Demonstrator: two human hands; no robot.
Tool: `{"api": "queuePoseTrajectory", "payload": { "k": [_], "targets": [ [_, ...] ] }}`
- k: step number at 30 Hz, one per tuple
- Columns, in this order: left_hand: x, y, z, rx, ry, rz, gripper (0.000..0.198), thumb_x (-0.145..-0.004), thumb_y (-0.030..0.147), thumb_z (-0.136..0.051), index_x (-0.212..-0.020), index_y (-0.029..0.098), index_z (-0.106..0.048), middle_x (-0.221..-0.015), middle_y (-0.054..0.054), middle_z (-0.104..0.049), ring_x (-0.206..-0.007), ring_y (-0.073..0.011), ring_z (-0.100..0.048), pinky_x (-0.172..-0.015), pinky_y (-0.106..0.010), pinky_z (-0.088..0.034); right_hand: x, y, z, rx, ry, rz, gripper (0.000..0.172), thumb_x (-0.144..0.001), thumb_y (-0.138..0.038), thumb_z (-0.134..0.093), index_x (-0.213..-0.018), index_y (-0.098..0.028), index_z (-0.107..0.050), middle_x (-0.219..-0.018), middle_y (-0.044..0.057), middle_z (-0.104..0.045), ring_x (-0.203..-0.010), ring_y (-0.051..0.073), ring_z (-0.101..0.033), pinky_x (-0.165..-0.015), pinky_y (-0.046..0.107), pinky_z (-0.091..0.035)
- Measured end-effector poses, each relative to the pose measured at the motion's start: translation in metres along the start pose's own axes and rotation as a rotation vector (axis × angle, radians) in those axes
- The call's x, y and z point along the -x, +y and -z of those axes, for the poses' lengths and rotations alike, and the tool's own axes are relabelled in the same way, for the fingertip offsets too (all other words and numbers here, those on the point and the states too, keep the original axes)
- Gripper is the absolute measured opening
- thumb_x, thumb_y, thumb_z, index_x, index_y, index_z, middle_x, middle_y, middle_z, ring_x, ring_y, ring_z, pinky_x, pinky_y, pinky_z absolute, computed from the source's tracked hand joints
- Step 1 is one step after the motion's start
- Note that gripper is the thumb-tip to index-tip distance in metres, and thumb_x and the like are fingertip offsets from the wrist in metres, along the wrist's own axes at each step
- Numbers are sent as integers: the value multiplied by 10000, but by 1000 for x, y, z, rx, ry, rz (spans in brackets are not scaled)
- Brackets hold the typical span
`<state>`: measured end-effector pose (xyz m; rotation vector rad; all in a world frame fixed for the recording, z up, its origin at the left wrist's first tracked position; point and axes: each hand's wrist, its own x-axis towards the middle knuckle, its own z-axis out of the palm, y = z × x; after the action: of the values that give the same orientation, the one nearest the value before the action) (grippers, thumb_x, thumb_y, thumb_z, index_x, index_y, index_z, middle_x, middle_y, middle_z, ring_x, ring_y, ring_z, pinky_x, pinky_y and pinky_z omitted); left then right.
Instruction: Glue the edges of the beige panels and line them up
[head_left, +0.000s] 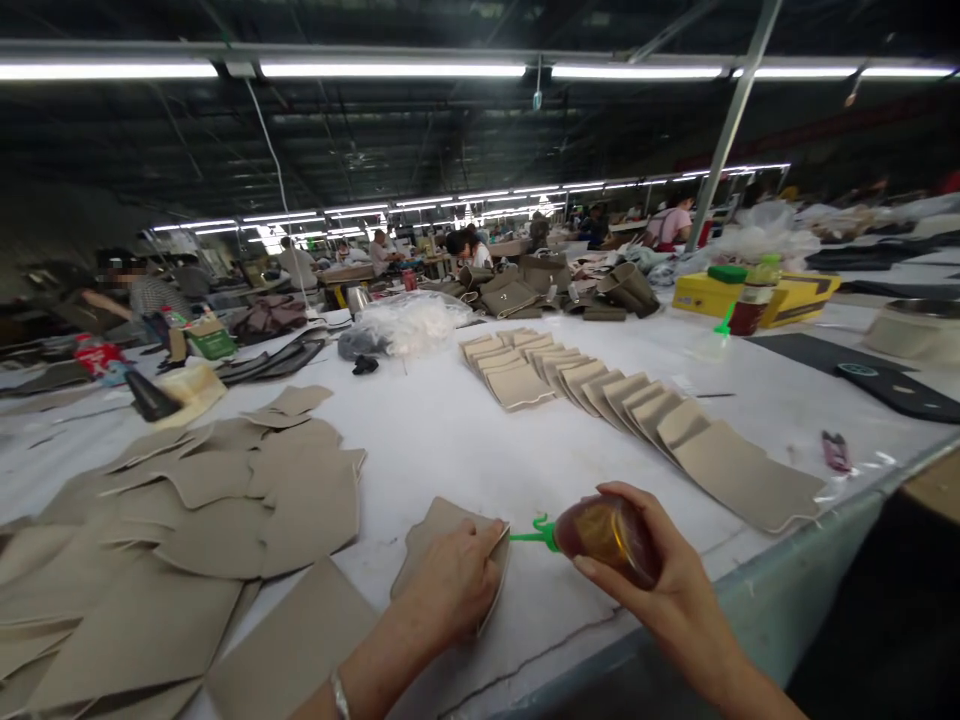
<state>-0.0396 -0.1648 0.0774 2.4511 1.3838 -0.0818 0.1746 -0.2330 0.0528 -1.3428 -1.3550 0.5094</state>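
Observation:
My right hand [660, 590] is wrapped around a small bottle of amber glue [607, 530] with a green nozzle [534, 535]. The nozzle tip touches the edge of a tan leather piece [433, 535] lying on the white table [465, 450]. My left hand [454, 585] presses down on that piece with its fingers curled over the edge beside the nozzle. A bracelet shows on my left wrist.
Loose tan pieces [225, 500] are heaped at the left. A fanned row of tan pieces [637, 410] runs across the right. Farther back lie a plastic bag [409, 325], a yellow box [754, 290], another bottle [754, 295] and dark pieces [896, 390]. Other workers sit behind.

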Motion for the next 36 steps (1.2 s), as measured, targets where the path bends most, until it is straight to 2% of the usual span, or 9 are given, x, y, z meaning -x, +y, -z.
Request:
{"api": "queuePoseTrajectory", "payload": {
  "k": [11, 20, 25, 32, 36],
  "targets": [
    [-1, -2, -7, 8, 11, 17, 466, -856, 190, -348, -1292, 304, -468, -1012, -63, -586, -840, -217, -611, -771, -341, -468, -4, 1, -8, 242, -95, 211, 501, -809, -418, -717, -1214, -300, -446, -1145, 39, -569, -1026, 258, -566, -888, 346, -433],
    [1, 1, -17, -38, 18, 33, 503, -881, 219, -340, -1377, 296, -367, -1107, -88, -555, -814, -226, -607, -742, -359, -474, -6, 7, -6, 194, -52, 122, 493, -814, -445, -707, -1208, -296, -450, -1123, 24, -551, -1007, 250, -556, -879, 340, -416],
    [2, 0, -16, -41, 3, 48, 502, -893, 232, -344, -1389, 306, -350, -1153, -87, -536, -847, -217, -599, -775, -344, -463, -5, 11, -3, 121, -55, 13, 496, -802, -452, -710, -1193, -281, -457, -1076, 24, -556, -962, 254, -561, -839, 345, -430],
    [2, 0, -18, -57, 13, 31, 509, -893, 239, -327, -1397, 314, -339, -1131, -86, -538, -832, -228, -610, -762, -357, -472, -1, 15, -4, 155, -20, 111, 492, -809, -433, -707, -1205, -284, -456, -1140, 34, -542, -1031, 263, -538, -900, 356, -401],
    [2, -2, -17, -33, 21, 20, 499, -901, 252, -316, -1395, 314, -357, -1123, -82, -547, -852, -221, -609, -787, -348, -465, 3, 17, -1, 111, -57, 41, 488, -809, -422, -704, -1204, -285, -453, -1109, 22, -548, -986, 247, -555, -862, 334, -422]
  ]
}}
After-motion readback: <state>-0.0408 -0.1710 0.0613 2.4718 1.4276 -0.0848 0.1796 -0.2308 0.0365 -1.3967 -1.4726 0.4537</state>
